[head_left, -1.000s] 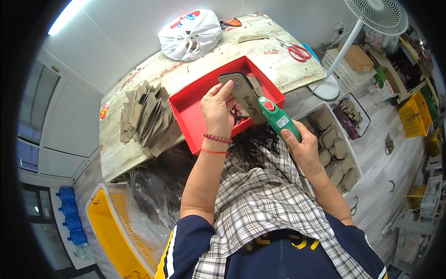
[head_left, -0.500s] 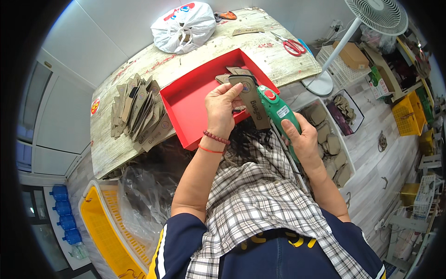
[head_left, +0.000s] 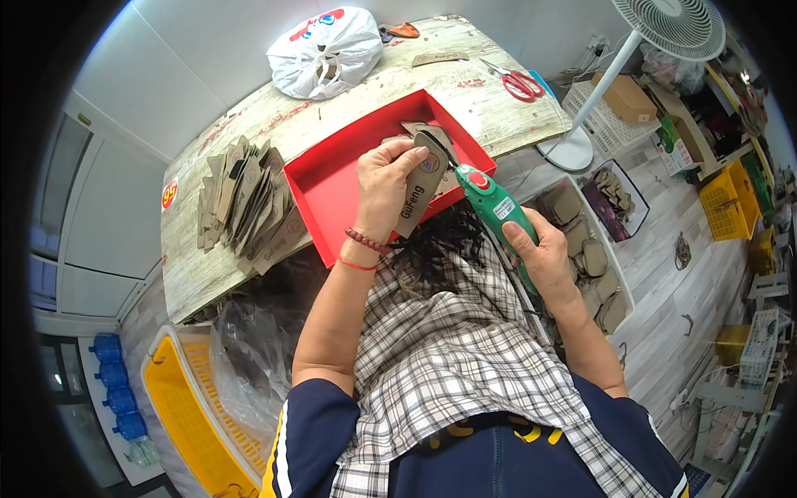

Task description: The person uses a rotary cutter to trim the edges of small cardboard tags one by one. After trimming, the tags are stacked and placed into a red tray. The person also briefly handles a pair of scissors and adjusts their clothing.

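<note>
My left hand (head_left: 384,187) pinches a tan, tongue-shaped flat piece (head_left: 422,184) with printing and a dark edge, tilted over the red open box (head_left: 320,195). In my right hand (head_left: 544,257) is a green handheld power cutter (head_left: 488,199) with a red button. Its dark tip is close to the right edge of the piece; I cannot tell whether they touch. More such pieces lie inside the box, partly hidden behind my left hand. Black shreds (head_left: 440,253) lie on the checked apron (head_left: 465,332) below.
A heap of tan pieces (head_left: 246,199) lies on the table (head_left: 187,286), left of the box. Toward the back are a white plastic bag (head_left: 324,54) and red-handled scissors (head_left: 521,85). A white fan (head_left: 606,87) and a bin of tan pieces (head_left: 627,286) stand right; a yellow basket (head_left: 187,415) stands lower left.
My left hand has shifted slightly left with the piece, which has turned to slant down-left. The cutter has drawn back a little, and a gap between its body and the piece shows.
</note>
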{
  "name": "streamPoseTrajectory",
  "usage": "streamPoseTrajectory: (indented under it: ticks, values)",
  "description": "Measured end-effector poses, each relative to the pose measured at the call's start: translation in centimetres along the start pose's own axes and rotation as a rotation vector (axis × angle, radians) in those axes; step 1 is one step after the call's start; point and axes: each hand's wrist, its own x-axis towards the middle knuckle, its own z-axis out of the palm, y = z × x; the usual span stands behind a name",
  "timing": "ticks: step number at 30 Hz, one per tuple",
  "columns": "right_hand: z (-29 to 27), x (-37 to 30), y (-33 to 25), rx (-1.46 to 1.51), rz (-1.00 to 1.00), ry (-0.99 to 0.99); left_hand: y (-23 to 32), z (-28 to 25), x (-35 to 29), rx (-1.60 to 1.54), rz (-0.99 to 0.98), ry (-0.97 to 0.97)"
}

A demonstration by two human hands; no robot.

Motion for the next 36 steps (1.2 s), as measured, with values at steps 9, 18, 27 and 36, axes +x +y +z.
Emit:
streamPoseTrajectory:
  ticks: [9, 18, 27, 36]
  values:
    - [-0.4, 0.2, -0.1, -0.022, -0.011, -0.007, 0.4, -0.8, 0.5, 0.26, -0.018, -0.21]
    - [-0.7, 0.4, -0.4, 0.038, -0.019, -0.016, 0.1, -1.3, 1.4, 0.37, -0.01, -0.34]
    - [-0.4, 1.4, 0.3, 0.078, -0.02, -0.064, 2.9, -1.8, 2.2, 0.704, 0.104, -0.47]
    - [-2.2, 0.1, 1.9, 0.087, 0.048, 0.039, 11.9, -19.9, 5.9, 0.79, -0.018, 0.113]
